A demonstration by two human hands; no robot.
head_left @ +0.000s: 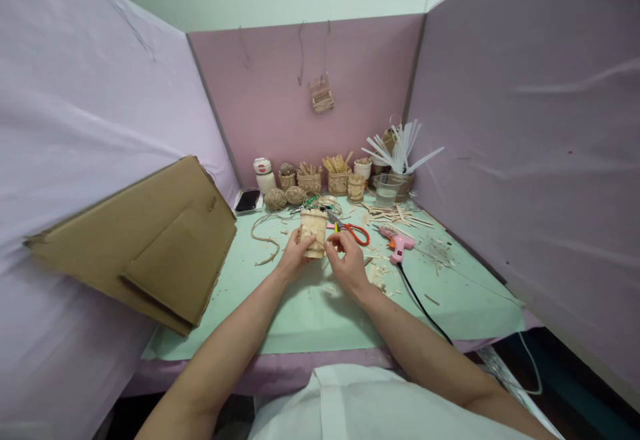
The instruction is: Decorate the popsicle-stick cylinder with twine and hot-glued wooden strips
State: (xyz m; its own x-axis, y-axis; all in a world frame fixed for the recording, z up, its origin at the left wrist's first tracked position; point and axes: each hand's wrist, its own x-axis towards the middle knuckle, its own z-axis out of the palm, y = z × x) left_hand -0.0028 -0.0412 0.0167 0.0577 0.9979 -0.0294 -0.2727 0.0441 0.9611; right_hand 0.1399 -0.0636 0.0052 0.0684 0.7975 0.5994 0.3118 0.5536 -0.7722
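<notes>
My left hand (295, 253) is wrapped around a small pale wooden cup (313, 228), its thumb across the front. The cup stands about upright above the middle of the table. Close to the cup's right side, my right hand (349, 265) has its thumb and fingers drawn together in a pinch. Whatever those fingertips hold, if anything, is too small to make out. Just beyond the right hand lie red-handled scissors (359, 233). A pink glue gun (401, 245) rests farther right, its black cord running toward the table's front edge.
On the left leans a large brown cardboard piece (170, 247). Along the back stand a white bottle (265, 175), twine balls (275, 199), a stick-filled basket (339, 181) and a clear plastic cup (387, 192). Thin wooden sticks (395, 215) and shavings (379, 277) litter the right side.
</notes>
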